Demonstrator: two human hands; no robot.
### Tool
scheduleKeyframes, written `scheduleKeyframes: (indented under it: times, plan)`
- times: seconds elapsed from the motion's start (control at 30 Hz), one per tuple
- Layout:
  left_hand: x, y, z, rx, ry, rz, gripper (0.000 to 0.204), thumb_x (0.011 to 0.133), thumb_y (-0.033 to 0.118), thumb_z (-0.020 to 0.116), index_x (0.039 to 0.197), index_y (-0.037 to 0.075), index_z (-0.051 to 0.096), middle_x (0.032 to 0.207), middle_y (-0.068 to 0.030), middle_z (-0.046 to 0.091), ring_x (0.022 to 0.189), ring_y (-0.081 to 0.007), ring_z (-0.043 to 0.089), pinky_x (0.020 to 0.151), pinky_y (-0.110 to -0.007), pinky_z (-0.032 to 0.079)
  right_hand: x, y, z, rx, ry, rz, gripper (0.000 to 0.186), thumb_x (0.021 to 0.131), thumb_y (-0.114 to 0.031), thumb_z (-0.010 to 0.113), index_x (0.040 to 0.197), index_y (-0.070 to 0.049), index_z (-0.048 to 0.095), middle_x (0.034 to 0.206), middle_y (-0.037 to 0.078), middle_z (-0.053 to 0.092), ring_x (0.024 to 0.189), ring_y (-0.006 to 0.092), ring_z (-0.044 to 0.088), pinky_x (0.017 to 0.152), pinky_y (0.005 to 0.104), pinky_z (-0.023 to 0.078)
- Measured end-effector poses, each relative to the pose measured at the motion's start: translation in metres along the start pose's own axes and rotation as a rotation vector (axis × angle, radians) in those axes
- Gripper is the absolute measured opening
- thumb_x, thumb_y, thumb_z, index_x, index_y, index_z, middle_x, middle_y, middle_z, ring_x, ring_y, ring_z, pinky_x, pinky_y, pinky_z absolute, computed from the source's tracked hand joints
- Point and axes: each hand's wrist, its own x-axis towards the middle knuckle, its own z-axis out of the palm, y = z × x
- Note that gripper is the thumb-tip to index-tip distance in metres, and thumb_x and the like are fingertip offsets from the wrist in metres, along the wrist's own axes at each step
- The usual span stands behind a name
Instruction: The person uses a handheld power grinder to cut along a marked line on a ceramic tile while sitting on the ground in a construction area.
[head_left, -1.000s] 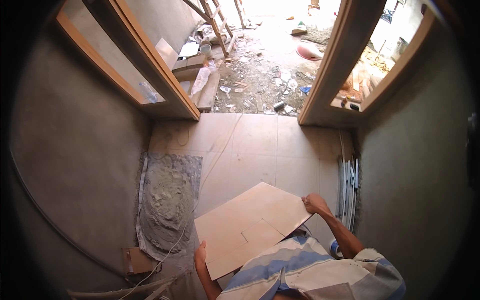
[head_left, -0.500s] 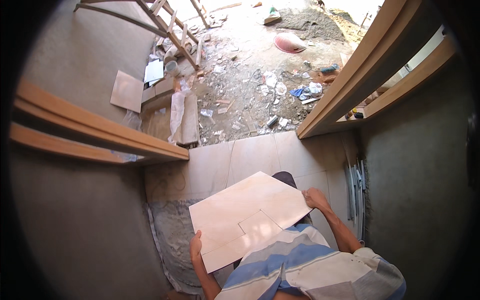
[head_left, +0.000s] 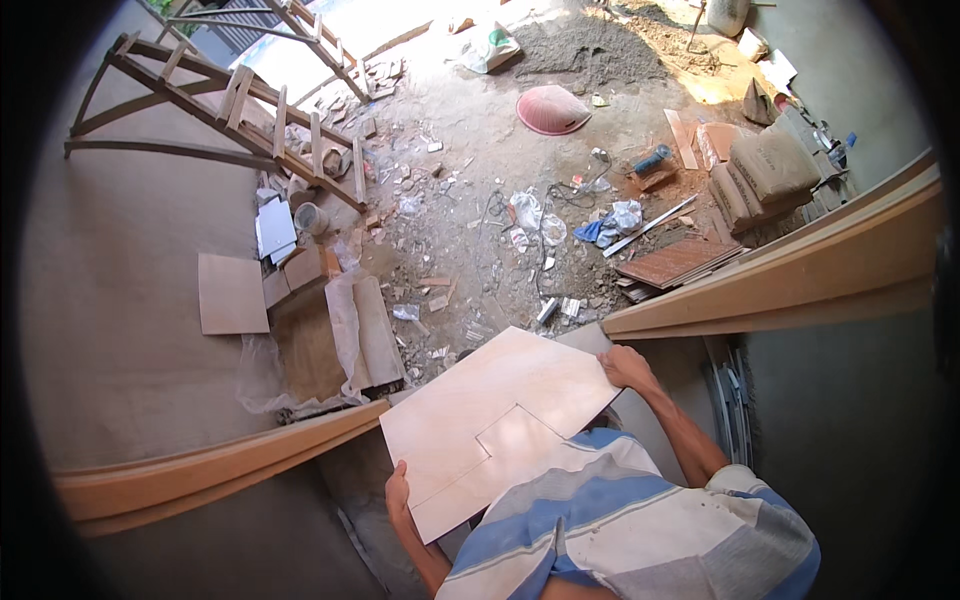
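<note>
A large pale beige tile (head_left: 470, 410) is held in front of my striped shirt, with a stepped dark line marked across its face. My left hand (head_left: 397, 490) grips its lower left edge, thumb on top. At the right corner, my right hand (head_left: 627, 368) is closed round the edge. The fingers underneath are hidden by the tile. Most of the floor directly below it is also out of sight.
Wooden frame pieces stand at left (head_left: 230, 465) and right (head_left: 790, 285) of the doorway. Beyond lie rubble, a wooden ladder (head_left: 235, 100), a blue power tool (head_left: 652, 160), stacked bags (head_left: 765, 175), reddish tiles (head_left: 680, 262) and a pinkish cone-shaped object (head_left: 553, 110). Metal strips (head_left: 735, 400) lean at right.
My view has moved forward to the doorway, with the wooden frame now closer and more of the rubble area showing. Both hands keep their hold on the tile.
</note>
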Motion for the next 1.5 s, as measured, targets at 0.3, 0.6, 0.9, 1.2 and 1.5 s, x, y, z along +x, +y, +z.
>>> scheduleKeyframes:
  times: [0.3, 0.6, 0.9, 1.2, 1.5]
  plan:
    - [0.253, 0.286, 0.107, 0.153, -0.235, 0.064, 0.055, 0.111, 0.035, 0.063, 0.135, -0.014, 0.069, 0.131, -0.0189, 0.074, 0.12, -0.026, 0.068, 0.108, -0.034, 0.048, 0.187, -0.033, -0.059, 0.084, 0.084, 0.05, 0.048, 0.11, -0.039, 0.053, 0.107, 0.002, 0.078, 0.113, 0.034, 0.073, 0.109, 0.0535, 0.071, 0.095, 0.0597, 0.055]
    - [0.42, 0.645, 0.274, 0.567, -0.343, 0.351, 0.054, 0.111, 0.038, 0.062, 0.125, -0.013, 0.074, 0.116, -0.0148, 0.078, 0.099, -0.0199, 0.072, 0.092, -0.031, 0.054, 0.315, -0.102, -0.099, 0.386, 0.252, 0.388, 0.048, 0.111, -0.033, 0.045, 0.112, 0.003, 0.077, 0.114, 0.032, 0.073, 0.109, 0.0522, 0.071, 0.096, 0.0619, 0.054]
    - [0.433, 0.842, 0.497, 0.773, -0.466, 0.349, 0.055, 0.108, 0.04, 0.064, 0.123, -0.011, 0.076, 0.115, -0.0166, 0.08, 0.102, -0.0219, 0.074, 0.093, -0.035, 0.055, 0.378, -0.097, -0.186, 0.725, 0.372, 0.583, 0.06, 0.112, -0.043, 0.044, 0.103, 0.009, 0.073, 0.11, 0.037, 0.07, 0.107, 0.0556, 0.068, 0.095, 0.0605, 0.053]
    - [0.501, 0.874, 0.707, 1.03, -0.497, 0.321, 0.058, 0.108, 0.044, 0.059, 0.12, -0.011, 0.078, 0.116, -0.0207, 0.08, 0.106, -0.0244, 0.076, 0.097, -0.036, 0.056, 0.509, 0.014, -0.309, 0.649, 0.177, 0.662, 0.064, 0.111, -0.046, 0.043, 0.105, 0.009, 0.074, 0.111, 0.038, 0.07, 0.108, 0.0556, 0.069, 0.097, 0.0616, 0.052]
    - [0.629, 0.888, 0.894, 0.994, -0.654, 0.181, 0.057, 0.114, 0.042, 0.051, 0.127, -0.008, 0.075, 0.115, -0.02, 0.081, 0.106, -0.0239, 0.077, 0.096, -0.037, 0.058, 0.689, 0.087, -0.374, 0.628, 0.098, 0.722, 0.064, 0.113, -0.042, 0.038, 0.107, 0.01, 0.074, 0.117, 0.036, 0.071, 0.107, 0.0547, 0.07, 0.097, 0.0619, 0.053]
